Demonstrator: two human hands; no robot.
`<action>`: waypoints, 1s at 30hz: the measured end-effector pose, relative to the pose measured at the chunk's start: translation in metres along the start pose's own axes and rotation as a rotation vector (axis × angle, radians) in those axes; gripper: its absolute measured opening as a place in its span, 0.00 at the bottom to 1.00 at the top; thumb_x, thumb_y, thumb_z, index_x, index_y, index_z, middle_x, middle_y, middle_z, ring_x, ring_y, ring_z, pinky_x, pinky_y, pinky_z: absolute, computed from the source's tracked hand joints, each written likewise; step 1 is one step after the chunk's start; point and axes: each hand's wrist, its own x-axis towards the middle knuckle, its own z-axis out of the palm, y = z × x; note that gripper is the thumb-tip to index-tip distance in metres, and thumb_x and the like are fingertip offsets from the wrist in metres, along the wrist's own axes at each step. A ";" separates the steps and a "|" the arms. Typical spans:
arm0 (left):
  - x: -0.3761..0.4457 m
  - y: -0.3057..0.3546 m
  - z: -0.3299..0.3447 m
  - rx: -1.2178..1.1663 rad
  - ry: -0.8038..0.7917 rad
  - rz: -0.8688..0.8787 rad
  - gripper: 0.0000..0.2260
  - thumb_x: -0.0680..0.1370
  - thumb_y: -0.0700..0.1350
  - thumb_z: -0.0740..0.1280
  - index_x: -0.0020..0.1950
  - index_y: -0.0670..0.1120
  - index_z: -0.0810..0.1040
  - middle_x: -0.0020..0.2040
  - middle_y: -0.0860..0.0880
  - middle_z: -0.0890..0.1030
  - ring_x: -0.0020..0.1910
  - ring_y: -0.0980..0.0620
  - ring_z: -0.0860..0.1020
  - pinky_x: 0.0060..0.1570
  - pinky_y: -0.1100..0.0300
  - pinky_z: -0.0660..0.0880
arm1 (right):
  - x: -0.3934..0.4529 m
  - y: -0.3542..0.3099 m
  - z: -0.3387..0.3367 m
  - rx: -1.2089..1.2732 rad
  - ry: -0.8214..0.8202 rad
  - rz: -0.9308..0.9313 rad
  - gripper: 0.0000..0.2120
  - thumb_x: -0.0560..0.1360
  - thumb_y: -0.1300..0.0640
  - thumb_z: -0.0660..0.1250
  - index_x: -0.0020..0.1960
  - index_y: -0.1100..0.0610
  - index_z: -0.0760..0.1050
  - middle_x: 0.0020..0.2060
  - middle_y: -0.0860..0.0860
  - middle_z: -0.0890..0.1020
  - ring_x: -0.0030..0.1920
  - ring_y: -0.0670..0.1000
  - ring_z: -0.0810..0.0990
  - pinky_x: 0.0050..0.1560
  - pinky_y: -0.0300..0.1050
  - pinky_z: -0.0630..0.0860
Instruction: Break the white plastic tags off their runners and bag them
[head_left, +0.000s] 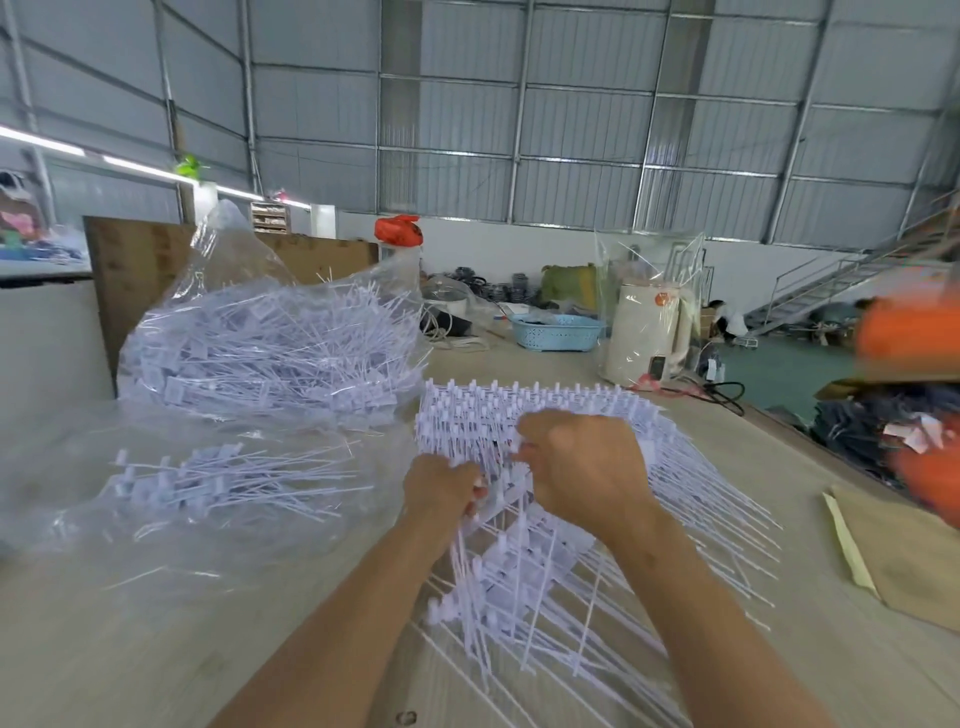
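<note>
- Two hands work close together at the middle of the table: the left hand (441, 486) curls its fingers round a white runner strip (496, 506), and the right hand (584, 467), knuckles up, pinches into the same tags just above it
- Both hands grip the stack of unbroken tag runners (545, 415), a spread of white heads in rows with long thin tails fanning toward the near right edge
- More runner pieces (519, 577) lie under the forearms, tails pointing down and right
- Left of the hands, a flat clear bag (171, 499) holds a small heap of loose tags
- Behind it a big, full clear bag (270, 338) bulges with white tags, its mouth open upward
- Farther back on the table (156, 649) stand a pale blue basket (558, 332) and a cream jug wrapped in plastic (647, 338)
- Brown paper (909, 551) lies at the right edge
</note>
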 end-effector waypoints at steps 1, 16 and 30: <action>0.004 -0.001 -0.004 -0.020 0.029 -0.012 0.06 0.74 0.34 0.68 0.38 0.35 0.76 0.24 0.45 0.77 0.16 0.55 0.69 0.17 0.66 0.63 | 0.003 0.000 -0.005 0.076 0.164 -0.005 0.11 0.68 0.59 0.69 0.30 0.56 0.70 0.25 0.50 0.75 0.22 0.53 0.72 0.23 0.38 0.64; -0.007 -0.001 0.001 -0.116 -0.318 0.036 0.19 0.66 0.61 0.71 0.37 0.44 0.83 0.35 0.45 0.84 0.30 0.50 0.79 0.32 0.60 0.74 | -0.021 0.042 0.012 1.352 -0.420 0.613 0.14 0.76 0.62 0.65 0.61 0.61 0.76 0.30 0.48 0.75 0.27 0.45 0.71 0.32 0.37 0.70; -0.012 0.002 0.006 -0.060 -0.260 0.149 0.08 0.75 0.43 0.70 0.42 0.39 0.82 0.28 0.45 0.79 0.21 0.55 0.75 0.20 0.68 0.68 | -0.023 0.029 0.045 0.872 -0.437 0.520 0.17 0.75 0.55 0.68 0.44 0.71 0.75 0.32 0.57 0.70 0.31 0.50 0.68 0.35 0.42 0.65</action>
